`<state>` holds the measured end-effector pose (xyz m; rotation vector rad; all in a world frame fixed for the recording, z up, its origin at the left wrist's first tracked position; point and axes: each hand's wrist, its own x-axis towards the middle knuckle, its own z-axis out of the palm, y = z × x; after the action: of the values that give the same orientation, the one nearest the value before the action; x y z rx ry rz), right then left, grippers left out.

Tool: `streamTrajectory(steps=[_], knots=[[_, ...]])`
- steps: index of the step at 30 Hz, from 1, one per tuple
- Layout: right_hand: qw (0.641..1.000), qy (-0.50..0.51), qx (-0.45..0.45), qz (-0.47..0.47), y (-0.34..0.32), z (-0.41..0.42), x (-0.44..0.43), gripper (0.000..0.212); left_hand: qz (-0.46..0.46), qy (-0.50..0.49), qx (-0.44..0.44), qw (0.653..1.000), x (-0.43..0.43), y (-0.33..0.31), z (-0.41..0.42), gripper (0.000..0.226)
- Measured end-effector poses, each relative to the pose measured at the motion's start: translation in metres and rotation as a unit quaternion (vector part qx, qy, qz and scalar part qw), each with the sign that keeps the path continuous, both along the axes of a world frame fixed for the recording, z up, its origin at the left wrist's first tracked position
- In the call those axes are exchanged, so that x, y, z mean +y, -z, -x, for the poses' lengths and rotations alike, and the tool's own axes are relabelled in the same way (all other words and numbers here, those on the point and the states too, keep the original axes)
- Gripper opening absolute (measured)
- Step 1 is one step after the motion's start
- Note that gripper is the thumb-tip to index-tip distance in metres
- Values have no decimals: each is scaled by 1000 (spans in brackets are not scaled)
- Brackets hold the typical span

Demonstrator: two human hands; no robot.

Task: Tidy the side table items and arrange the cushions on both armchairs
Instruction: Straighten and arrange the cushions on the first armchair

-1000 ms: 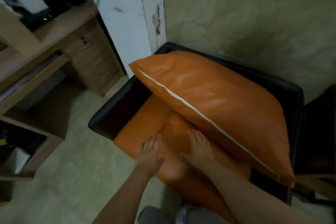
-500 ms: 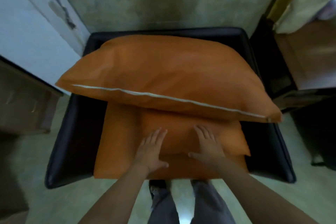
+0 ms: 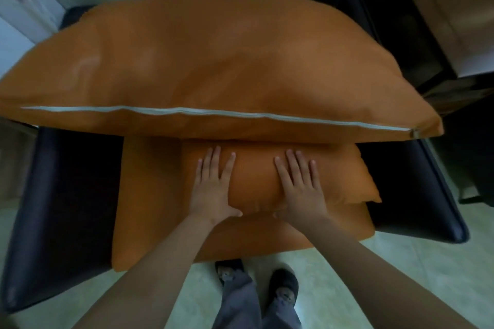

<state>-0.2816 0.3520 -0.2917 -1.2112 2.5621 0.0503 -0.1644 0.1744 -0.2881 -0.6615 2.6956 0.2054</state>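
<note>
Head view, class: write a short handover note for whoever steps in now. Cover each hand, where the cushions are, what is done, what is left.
Left hand: open, flat on the small orange cushion.
Right hand: open, flat on the same cushion.
Small cushion lies on the flat orange seat pad of the black leather armchair.
Large orange pillow with the white zip leans against the chair back, overlapping the small cushion's far edge.
Done: cushions stacked on this chair.
Left: second armchair and side table are out of view, so check both.
</note>
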Motion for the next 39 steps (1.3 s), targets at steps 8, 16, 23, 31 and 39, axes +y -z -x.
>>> streamTrajectory(steps=[8, 16, 23, 31, 39], knots=[[995, -68, 69, -22, 16, 24, -15, 152, 31, 38, -30, 998, -18, 5, 14, 150], [989, -109, 94, 24, 9, 28, -7, 129, 6, 18, 15, 1000, -12, -4, 12, 136], [989, -102, 73, 76, -4, 27, 9, 110, 28, -12, 88, 996, 16, -14, -5, 121], [987, -135, 33, 75, -13, -28, 20, 108, 15, -60, 59, 996, 28, -17, -73, 123], [989, -136, -38, 53, -23, -41, -19, 121, -112, -43, 41, 992, -41, -32, -87, 131]])
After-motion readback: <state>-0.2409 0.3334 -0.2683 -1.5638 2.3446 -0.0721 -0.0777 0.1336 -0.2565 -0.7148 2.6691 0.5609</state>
